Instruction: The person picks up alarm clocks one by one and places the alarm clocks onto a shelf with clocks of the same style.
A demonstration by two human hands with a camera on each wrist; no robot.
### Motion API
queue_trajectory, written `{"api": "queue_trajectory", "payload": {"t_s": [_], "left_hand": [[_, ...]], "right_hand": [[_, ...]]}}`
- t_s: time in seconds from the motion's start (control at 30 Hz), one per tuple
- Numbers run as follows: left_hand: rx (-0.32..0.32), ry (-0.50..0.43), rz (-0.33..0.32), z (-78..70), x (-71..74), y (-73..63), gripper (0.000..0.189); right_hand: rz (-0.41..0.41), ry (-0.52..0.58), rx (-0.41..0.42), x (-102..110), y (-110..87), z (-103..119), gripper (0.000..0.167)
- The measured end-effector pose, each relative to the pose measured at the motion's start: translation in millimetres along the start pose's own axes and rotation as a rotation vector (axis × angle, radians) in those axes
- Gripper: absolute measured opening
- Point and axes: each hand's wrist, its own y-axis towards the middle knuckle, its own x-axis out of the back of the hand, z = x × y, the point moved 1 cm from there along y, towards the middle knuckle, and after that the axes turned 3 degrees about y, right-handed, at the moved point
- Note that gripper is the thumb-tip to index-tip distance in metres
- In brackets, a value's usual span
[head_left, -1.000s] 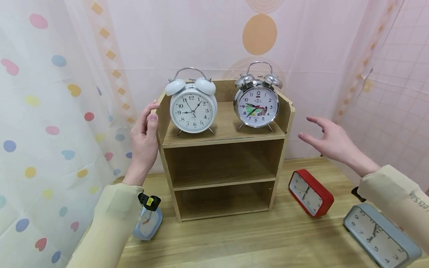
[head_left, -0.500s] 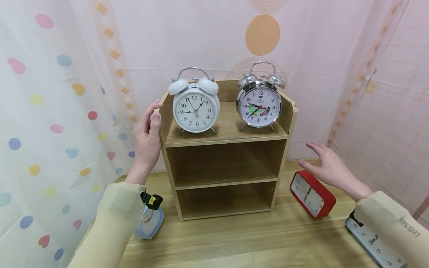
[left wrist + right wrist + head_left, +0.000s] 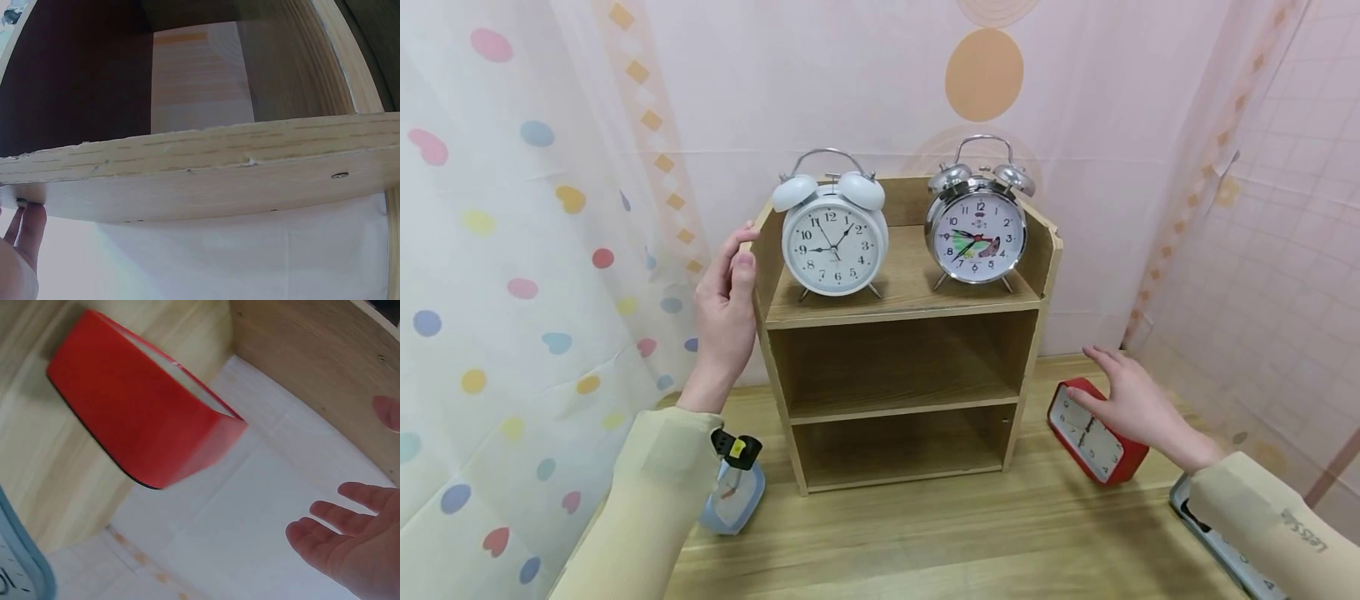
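Observation:
On the top shelf of a small wooden shelf unit (image 3: 898,417) stand a white twin-bell alarm clock (image 3: 835,246) and, to its right, a silver twin-bell alarm clock (image 3: 976,237). My left hand (image 3: 724,312) rests against the unit's left side panel near the top; in the left wrist view its fingers (image 3: 31,228) touch the panel's outer face. Over a red rectangular clock (image 3: 1097,454) hovers my right hand (image 3: 1138,404), thumb and fingers spread, holding nothing. The right wrist view shows the same red clock (image 3: 134,409) apart from that hand (image 3: 359,534).
A blue clock (image 3: 730,500) lies on the wooden table (image 3: 925,542) under my left wrist. Partly behind my right sleeve is a grey-blue rectangular clock (image 3: 1225,546). Patterned curtains (image 3: 865,75) hang behind and on both sides.
My right hand has come down from beside the top shelf to above the red clock, its forearm now covering more of the grey-blue clock. My left hand stays at the side panel.

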Motion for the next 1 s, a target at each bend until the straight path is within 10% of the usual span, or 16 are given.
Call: {"api": "queue_trajectory", "payload": {"t_s": [1.0], "left_hand": [[0.014, 0.032, -0.001, -0.6, 0.9, -1.4, 0.035]], "right_hand": [[0.138, -0.051, -0.111, -29.8, -18.9, -34.3, 0.074]]}}
